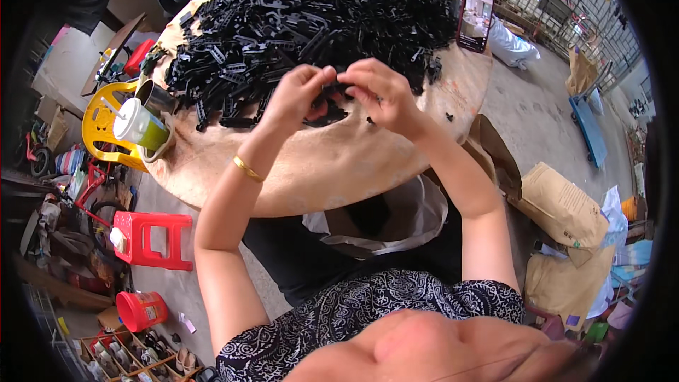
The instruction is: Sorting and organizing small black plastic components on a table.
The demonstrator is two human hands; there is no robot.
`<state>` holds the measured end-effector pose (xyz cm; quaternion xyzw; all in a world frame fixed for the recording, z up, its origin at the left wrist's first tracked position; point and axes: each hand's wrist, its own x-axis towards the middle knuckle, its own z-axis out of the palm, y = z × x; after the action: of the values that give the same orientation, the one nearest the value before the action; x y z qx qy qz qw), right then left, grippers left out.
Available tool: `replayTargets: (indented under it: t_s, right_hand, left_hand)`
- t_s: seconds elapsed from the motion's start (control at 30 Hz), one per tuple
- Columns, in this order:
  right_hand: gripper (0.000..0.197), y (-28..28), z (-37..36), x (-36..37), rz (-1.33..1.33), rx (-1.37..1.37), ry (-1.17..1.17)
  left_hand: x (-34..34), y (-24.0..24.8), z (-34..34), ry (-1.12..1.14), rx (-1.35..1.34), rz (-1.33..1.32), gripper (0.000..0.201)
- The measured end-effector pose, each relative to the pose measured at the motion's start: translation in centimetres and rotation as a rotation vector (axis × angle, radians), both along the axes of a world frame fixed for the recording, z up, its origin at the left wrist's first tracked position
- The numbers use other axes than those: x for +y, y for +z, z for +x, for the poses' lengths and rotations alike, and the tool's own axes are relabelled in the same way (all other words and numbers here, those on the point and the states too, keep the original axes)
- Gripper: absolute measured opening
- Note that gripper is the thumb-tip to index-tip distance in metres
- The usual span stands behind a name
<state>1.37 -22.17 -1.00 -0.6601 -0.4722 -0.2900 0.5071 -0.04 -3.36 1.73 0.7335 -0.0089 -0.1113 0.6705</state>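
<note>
A large heap of small black plastic parts (283, 28) covers the far side of a round table (339, 177) with a tan cloth over it. Both my hands are raised at the heap's near edge, their fingertips almost meeting. My left hand (300, 95), below a gold bangle (247, 168), has thumb and fingers pinched together; a dark piece seems to be there, but its kind is hidden. Curled with thumb against fingers, my right hand (385, 95) faces it, and what it holds is too small to make out. Two tiny black bits lie on the cloth beside it.
A phone (474, 20) stands at the table's right edge. At the left edge are a lidded drink cup (145, 126) and a dark metal cup (157, 95). Beyond sit a yellow chair (95, 124), red stool (163, 240) and red bucket (141, 310). Brown paper sacks (562, 201) lie right.
</note>
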Motion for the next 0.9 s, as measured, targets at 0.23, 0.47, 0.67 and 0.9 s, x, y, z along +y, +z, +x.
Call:
replayTargets:
  t_s: [0.23,0.47,0.67,0.9]
  right_hand:
    - [0.029,-1.0,-0.2,-0.4,-0.144,-0.018,-0.055]
    - [0.035,-1.0,-0.2,-0.7,-0.163,-0.103,-0.071]
    - [0.040,-0.9,-0.9,-1.5,-0.173,0.351,-0.007]
    - [0.039,-1.5,-1.4,-2.8,-0.319,0.498,0.032]
  left_hand:
    - [0.3,-1.7,-1.2,-0.102,0.034,-0.137,0.031]
    - [0.2,-2.8,-1.8,-0.063,-0.292,0.203,0.036]
    - [-0.4,-2.5,-2.6,-0.062,-0.554,0.412,0.035]
    - [-1.3,-2.4,-3.7,-0.141,-0.615,0.531,0.034]
